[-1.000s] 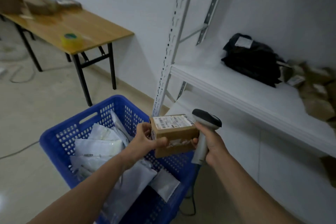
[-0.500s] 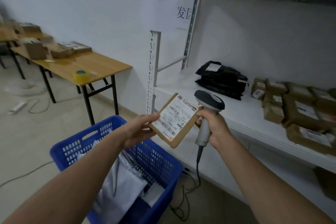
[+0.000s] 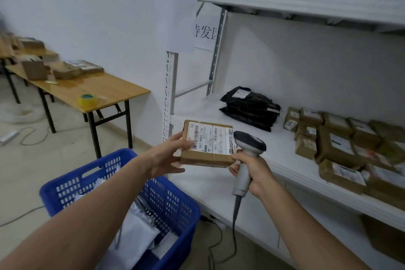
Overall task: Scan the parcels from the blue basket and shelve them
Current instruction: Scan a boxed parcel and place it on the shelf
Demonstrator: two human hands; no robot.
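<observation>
White sheet (image 3: 173, 11) above shelf upright (image 3: 169, 85): "4-3". Second sheet (image 3: 205, 33) behind it: "发" legible, neighbouring characters cut off. Label (image 3: 210, 139) on cardboard parcel (image 3: 207, 156): "507-P802 170"; smaller print unreadable

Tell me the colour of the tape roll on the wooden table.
Yellow, with a green centre; the tape roll shows in the head view.

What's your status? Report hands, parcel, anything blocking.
Left hand holds cardboard parcel, label up. Right hand grips scanner beside it. Shelf ahead, bare space left of black bags; nothing blocking.
</observation>
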